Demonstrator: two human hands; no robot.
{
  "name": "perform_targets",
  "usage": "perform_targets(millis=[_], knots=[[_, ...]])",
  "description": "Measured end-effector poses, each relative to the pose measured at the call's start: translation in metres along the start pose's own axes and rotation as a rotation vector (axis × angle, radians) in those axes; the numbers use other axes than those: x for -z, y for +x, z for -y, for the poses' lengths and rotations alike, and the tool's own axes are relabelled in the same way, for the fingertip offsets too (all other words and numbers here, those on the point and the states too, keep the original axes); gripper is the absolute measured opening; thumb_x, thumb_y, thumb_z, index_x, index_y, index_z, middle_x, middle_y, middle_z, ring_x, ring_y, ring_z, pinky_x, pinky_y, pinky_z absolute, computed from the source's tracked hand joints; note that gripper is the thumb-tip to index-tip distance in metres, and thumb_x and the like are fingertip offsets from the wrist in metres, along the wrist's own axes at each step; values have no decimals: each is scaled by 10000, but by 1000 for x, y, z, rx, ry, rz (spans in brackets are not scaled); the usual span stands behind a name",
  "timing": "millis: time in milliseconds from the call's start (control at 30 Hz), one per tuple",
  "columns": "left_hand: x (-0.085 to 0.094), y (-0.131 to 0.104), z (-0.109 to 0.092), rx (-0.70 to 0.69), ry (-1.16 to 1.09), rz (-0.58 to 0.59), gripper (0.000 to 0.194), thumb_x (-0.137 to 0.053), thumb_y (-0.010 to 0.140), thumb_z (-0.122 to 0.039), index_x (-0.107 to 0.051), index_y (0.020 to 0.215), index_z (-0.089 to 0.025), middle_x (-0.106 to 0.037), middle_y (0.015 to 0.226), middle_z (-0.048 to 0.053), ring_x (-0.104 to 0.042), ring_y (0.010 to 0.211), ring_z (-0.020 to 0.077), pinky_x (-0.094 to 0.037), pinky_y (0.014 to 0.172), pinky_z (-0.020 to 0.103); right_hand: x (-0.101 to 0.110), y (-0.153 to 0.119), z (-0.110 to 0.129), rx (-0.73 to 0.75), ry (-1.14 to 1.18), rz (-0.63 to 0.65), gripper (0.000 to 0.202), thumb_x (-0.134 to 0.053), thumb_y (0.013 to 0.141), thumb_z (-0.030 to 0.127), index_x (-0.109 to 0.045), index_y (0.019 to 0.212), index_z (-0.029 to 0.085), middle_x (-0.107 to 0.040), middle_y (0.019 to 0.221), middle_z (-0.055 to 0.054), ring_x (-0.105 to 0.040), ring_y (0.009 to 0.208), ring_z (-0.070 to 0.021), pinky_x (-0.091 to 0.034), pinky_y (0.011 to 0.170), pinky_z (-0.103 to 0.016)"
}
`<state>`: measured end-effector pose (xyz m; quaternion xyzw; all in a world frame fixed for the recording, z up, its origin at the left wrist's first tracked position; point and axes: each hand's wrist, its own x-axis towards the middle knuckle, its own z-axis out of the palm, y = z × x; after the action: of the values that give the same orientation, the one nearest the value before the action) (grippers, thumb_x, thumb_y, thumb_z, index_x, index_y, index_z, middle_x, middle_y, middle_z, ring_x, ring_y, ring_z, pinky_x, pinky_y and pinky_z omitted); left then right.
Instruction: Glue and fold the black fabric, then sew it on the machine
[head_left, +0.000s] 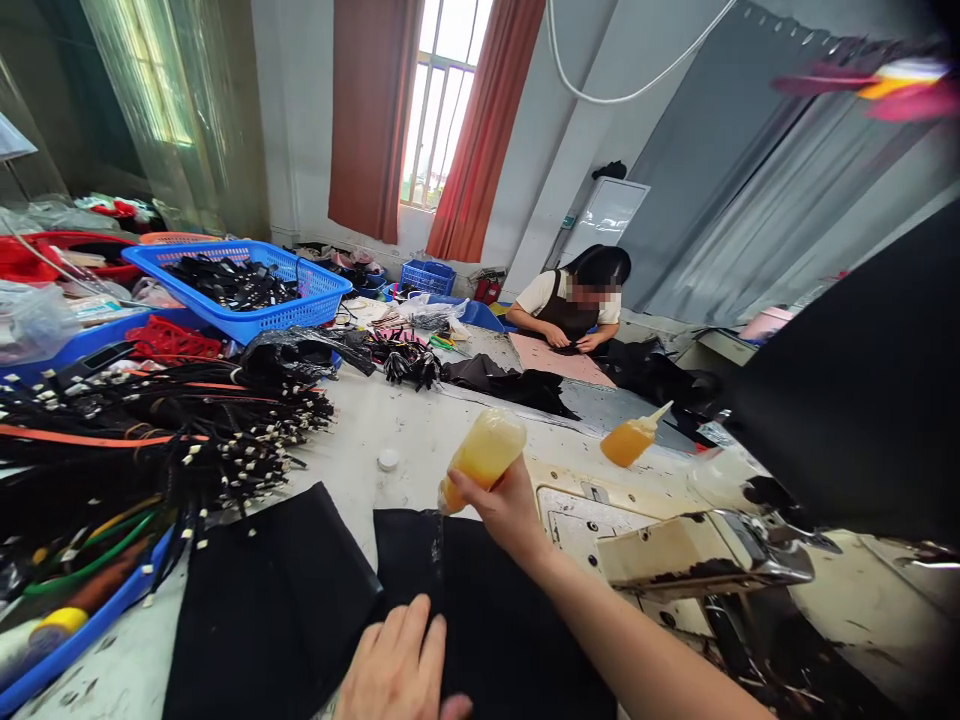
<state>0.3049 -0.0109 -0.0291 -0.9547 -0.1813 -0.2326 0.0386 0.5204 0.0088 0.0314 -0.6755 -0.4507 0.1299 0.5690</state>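
My right hand (506, 510) is wrapped round a clear squeeze bottle (491, 440) of yellowish liquid, tipped with its lower end at the far edge of a black fabric piece (510, 610). A shiny, wet-looking streak (437, 545) runs down the cloth just below the bottle. Flat on the same fabric, fingers stretched out, lies my left hand (401, 665). To its left is another black fabric piece (270, 600). A second bottle (628, 440) with a pointed nozzle and orange liquid leans at the right. A small white cap (387, 459) sits on the table beyond the fabric.
Bundles of black zipper-like strips (247, 440) with white ends crowd the left, with a blue basket (300, 312) behind. A blue tub (142, 590) holds thread spools. Sewing-machine parts (675, 555) stand at the right. Across the table a person (577, 300) handles dark material.
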Motion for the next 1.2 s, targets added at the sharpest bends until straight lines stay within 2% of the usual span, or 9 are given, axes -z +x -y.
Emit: perform_targets(millis=[133,233,300,400,633,800,967,1100,1200], knots=[[13,33,20,186,-101,138,263,-509,879,-182,-646,1103,-174,-683,1217,109,-653,1073,262,-561,874,410,-5,-4,6,-42,-16,-19,444,-752,718,440,-477,978,206,-593,808,1,-565,690,-166,-481,625,-296],[12,43,32,205,-127,201,347,-587,833,-220,-634,1173,-168,-631,1318,133,-607,1165,310,-526,940,491,-11,-6,7,-42,-119,58,430,-747,700,414,-465,953,211,-582,753,19,-541,640,-155,-449,570,-271],[9,44,38,219,-140,245,399,-625,810,-258,-627,1204,-193,-611,1349,123,-596,1180,320,-514,949,508,-14,-4,8,-9,-217,111,414,-741,691,381,-458,944,216,-574,729,27,-523,619,-152,-422,556,-263],[7,40,41,234,-168,260,411,-615,824,-306,-618,1227,-227,-587,1381,109,-582,1201,316,-499,964,517,-17,0,10,42,-300,112,409,-725,690,353,-444,960,226,-568,729,29,-506,605,-151,-398,555,-263],[5,37,45,262,-216,271,417,-601,822,-324,-618,1231,-244,-529,1432,134,-554,1242,317,-467,990,557,-26,4,8,21,-255,183,424,-727,704,355,-430,980,232,-585,741,29,-526,620,-157,-412,573,-262],[3,38,44,239,-198,269,451,-589,798,-264,-606,1248,-240,-528,1429,150,-554,1240,321,-474,975,558,-25,4,7,18,-257,136,422,-726,706,364,-429,975,231,-567,723,30,-504,607,-153,-405,564,-262],[-1,33,46,202,-158,254,453,-576,805,-268,-600,1256,-231,-515,1433,174,-565,1230,342,-491,947,574,-31,0,3,9,-240,135,446,-727,718,370,-417,1008,231,-579,732,30,-524,605,-153,-425,569,-267],[-4,30,49,163,-156,293,481,-534,836,-300,-560,1309,-219,-482,1453,185,-551,1246,360,-489,947,589,-28,-3,2,29,-246,133,470,-739,708,362,-432,1035,224,-601,760,22,-537,620,-151,-439,578,-269],[-1,30,50,201,-170,340,530,-508,858,-347,-501,1372,-215,-453,1473,160,-520,1274,376,-466,974,612,-18,-2,2,20,-220,17,449,-742,702,372,-465,1016,211,-604,783,8,-550,657,-162,-460,608,-285]])
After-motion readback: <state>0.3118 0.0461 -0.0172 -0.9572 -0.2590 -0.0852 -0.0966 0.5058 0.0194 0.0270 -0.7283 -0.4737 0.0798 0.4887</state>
